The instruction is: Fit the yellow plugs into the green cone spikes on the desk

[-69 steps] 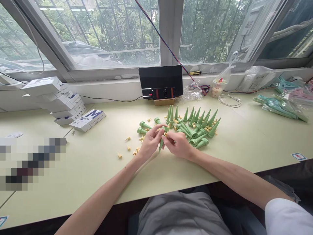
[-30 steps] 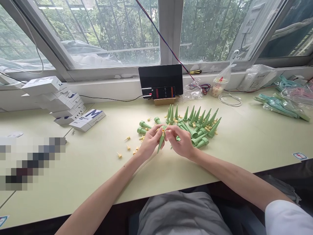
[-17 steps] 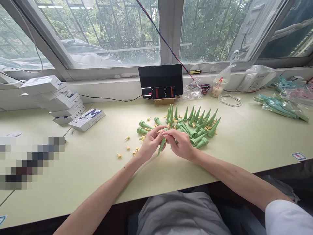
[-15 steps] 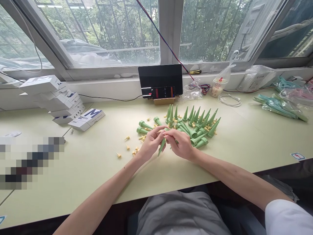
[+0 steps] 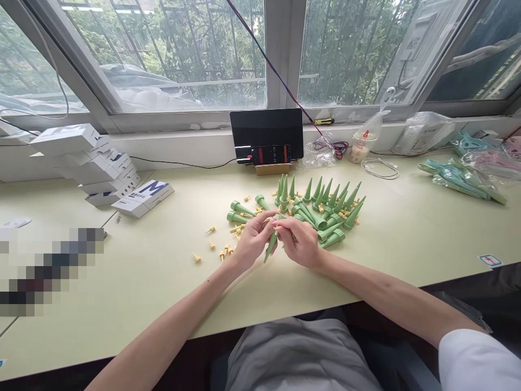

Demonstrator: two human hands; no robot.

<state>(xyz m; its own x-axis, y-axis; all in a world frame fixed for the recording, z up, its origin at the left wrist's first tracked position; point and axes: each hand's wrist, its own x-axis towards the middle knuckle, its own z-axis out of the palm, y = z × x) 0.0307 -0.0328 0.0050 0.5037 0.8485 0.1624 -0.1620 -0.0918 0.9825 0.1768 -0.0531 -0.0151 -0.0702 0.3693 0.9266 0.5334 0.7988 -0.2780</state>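
My left hand (image 5: 253, 241) is closed around a green plastic cone-shaped spike (image 5: 270, 248), tilted with its point down toward me. At the spike's wide ribbed end, my right hand (image 5: 302, 240) is closed in a pinch; its fingers hide whatever small thing is between them. Just beyond my hands lies a group of similar green spikes (image 5: 317, 209), some standing on their caps and others on their sides. Small yellow pegs (image 5: 197, 258) with thin stems are scattered left of my left hand, and more lie among the spikes.
A phone (image 5: 272, 154) showing a timer leans on a black tablet (image 5: 266, 127) at the back. White boxes (image 5: 97, 163) are stacked at the left, with a single box (image 5: 143, 199) beside them. Bagged cup (image 5: 362, 145), coiled white cable (image 5: 380, 168) and wrapped teal items (image 5: 456, 176) sit right.
The spike's point has shifted slightly down and to the right in my left hand. Both hands stay together at its wide end. The view has moved very slightly.
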